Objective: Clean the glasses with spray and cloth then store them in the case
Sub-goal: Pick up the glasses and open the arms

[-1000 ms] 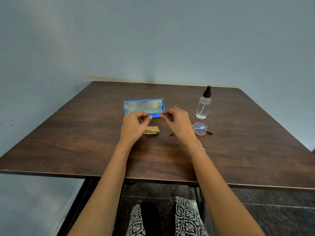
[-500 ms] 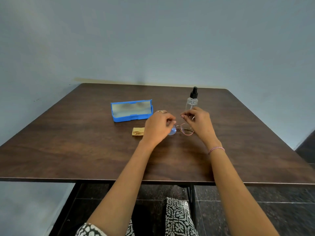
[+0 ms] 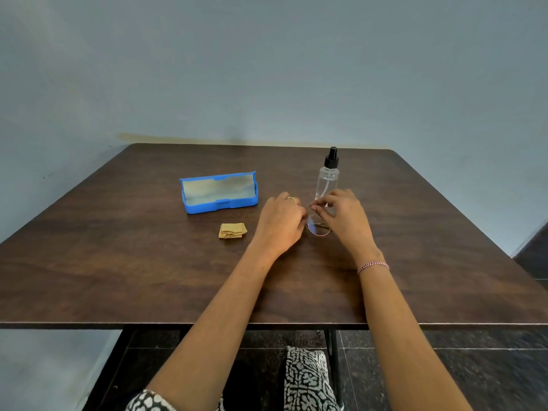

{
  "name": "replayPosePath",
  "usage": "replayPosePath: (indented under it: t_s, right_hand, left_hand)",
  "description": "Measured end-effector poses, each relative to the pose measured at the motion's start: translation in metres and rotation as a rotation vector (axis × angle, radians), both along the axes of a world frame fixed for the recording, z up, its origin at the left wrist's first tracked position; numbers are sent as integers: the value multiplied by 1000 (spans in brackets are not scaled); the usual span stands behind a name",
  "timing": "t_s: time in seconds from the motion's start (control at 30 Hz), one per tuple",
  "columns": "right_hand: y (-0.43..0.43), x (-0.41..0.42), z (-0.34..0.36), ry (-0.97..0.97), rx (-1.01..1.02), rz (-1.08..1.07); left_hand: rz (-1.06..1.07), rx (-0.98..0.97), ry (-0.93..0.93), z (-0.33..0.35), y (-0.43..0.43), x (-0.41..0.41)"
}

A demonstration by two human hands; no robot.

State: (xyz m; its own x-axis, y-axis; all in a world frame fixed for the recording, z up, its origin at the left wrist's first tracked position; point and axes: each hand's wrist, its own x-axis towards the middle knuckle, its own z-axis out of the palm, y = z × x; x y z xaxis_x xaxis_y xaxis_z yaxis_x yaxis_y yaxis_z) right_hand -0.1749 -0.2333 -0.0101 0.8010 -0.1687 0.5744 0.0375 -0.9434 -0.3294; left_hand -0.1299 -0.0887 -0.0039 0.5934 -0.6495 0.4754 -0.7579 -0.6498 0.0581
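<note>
I am holding the glasses (image 3: 318, 230) between my two hands, low over the worktop (image 3: 148, 277), and I cannot tell whether they are touching it. Only one round, pink-rimmed lens is showing in the gap between the hands. My left hand (image 3: 280, 223) is curling round the frame's left side, knuckles up, with its fingertips hiding behind the back of the hand and a ring (image 3: 292, 199) showing on one finger. My right hand (image 3: 345, 221) is pinching a thin part of the frame between thumb and forefinger, just above the lens, with the other fingers loosely bent. A beaded bracelet (image 3: 373, 266) is sitting on that wrist.

The spray bottle (image 3: 327, 179) is standing upright just beyond my right hand, its clear base partly hiding behind my fingers, its black nozzle on top. The folded tan cloth (image 3: 232, 230) is lying near my left hand, to its left. The blue case (image 3: 218, 192) is lying open farther out, beyond the cloth and well left of both hands.
</note>
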Motion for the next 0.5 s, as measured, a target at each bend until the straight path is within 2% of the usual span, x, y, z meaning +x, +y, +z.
replayPosePath:
  t_s: [0.1, 0.23, 0.37, 0.5]
  right_hand:
    - [-2, 1, -1, -31, 82, -38]
    - [-6, 1, 2, -134, 361, -92]
    - [-9, 1, 2, -237, 649, -148]
    - [-1, 4, 0, -176, 860, -65]
  left_hand:
    - [23, -11, 14, 4, -1, 1]
    - [59, -122, 42, 9, 2, 5]
    - [116, -330, 151, 8, 5, 10]
    - [119, -598, 347, 5, 9, 15]
